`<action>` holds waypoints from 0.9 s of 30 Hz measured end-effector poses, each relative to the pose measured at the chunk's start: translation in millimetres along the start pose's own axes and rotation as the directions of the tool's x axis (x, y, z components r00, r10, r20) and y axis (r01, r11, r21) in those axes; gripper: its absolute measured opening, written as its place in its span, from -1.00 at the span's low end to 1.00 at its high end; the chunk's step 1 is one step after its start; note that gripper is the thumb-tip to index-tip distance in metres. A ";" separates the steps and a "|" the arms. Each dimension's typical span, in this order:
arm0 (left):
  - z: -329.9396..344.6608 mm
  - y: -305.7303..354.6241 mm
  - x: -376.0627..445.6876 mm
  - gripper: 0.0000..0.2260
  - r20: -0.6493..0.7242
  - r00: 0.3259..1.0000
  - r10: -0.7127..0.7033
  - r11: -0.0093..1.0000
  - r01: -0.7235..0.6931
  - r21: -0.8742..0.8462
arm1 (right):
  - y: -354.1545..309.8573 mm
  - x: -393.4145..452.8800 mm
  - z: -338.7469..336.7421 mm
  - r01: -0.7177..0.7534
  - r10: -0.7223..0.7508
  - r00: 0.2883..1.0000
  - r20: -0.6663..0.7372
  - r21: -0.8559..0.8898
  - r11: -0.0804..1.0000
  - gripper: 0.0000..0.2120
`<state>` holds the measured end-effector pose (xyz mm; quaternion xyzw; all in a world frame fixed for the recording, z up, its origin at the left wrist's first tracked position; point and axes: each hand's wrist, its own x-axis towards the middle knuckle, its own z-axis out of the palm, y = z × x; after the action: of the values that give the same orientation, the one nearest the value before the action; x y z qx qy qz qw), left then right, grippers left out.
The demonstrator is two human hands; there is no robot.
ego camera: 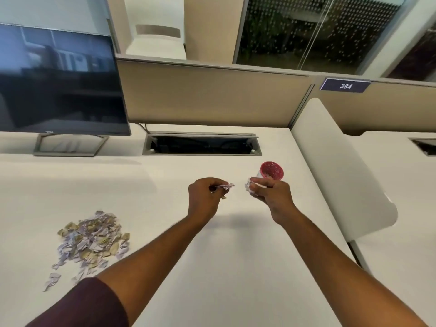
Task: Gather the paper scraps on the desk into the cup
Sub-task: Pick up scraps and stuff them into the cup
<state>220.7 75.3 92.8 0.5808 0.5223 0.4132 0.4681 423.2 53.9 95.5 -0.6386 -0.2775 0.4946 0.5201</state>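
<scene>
A pile of torn paper scraps [90, 241], lilac and tan, lies on the white desk [165, 208] at the lower left. My left hand [206, 197] is raised over the middle of the desk, closed on a few scraps that stick out to the right. My right hand [271, 194] holds a cup [271, 171] with a pink bottom and white wall; the cup is tipped so its bottom faces me and its mouth points toward the left hand. The two hands are a short gap apart.
A dark monitor [59, 79] on a grey stand sits at the back left. A cable tray opening [201, 145] is cut into the desk behind the hands. A beige partition runs along the back, and a white divider panel [337, 166] borders the right side.
</scene>
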 end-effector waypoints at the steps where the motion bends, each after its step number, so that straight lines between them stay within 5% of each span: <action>1: 11.5 3.1 6.8 -0.88 0.004 1.000 -0.008 1.000 0.008 0.006 | -7.5 9.9 -9.5 0.003 -0.004 1.000 -0.023 -0.016 1.000 -0.77; 5: 51.2 13.0 30.6 -0.88 0.001 1.000 -0.022 0.999 0.022 0.031 | -31.5 51.4 -38.0 0.004 -0.013 0.996 -0.093 -0.093 0.996 -0.76; 8: 73.8 18.1 43.9 -0.89 -0.001 0.999 -0.038 0.998 0.038 0.055 | -44.6 79.9 -49.9 0.009 -0.074 0.987 -0.142 -0.408 0.913 -0.79; 12: 93.7 18.9 57.4 -0.89 -0.010 0.999 -0.047 0.996 0.048 0.070 | -55.5 105.0 -49.8 0.128 -0.145 0.987 0.066 -0.871 0.475 -0.80; 14: 99.9 16.7 63.4 -0.90 -0.024 0.998 -0.058 0.996 0.060 0.070 | -56.7 111.7 -44.4 0.226 -0.083 0.974 0.212 -0.942 0.247 -0.77; 16: 104.7 13.8 68.8 -0.91 -0.047 0.997 -0.068 0.996 0.071 0.062 | -56.4 115.7 -39.6 0.288 -0.013 0.957 0.289 -0.947 0.139 -0.76; 21: 110.8 10.6 80.2 -0.90 -0.066 0.994 -0.085 0.994 0.089 0.058 | -61.0 118.8 -40.4 0.360 0.027 0.931 0.363 -0.929 0.084 -0.76; 27: 120.3 11.6 90.5 -0.90 -0.054 0.994 -0.090 0.993 0.094 0.073 | -68.9 120.6 -53.4 0.317 -0.076 0.948 0.309 -0.932 0.172 -0.74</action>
<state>350.0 151.5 76.8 0.5628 0.5754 0.3857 0.4511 526.3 158.9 117.1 -0.7295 -0.6550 0.1945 0.0302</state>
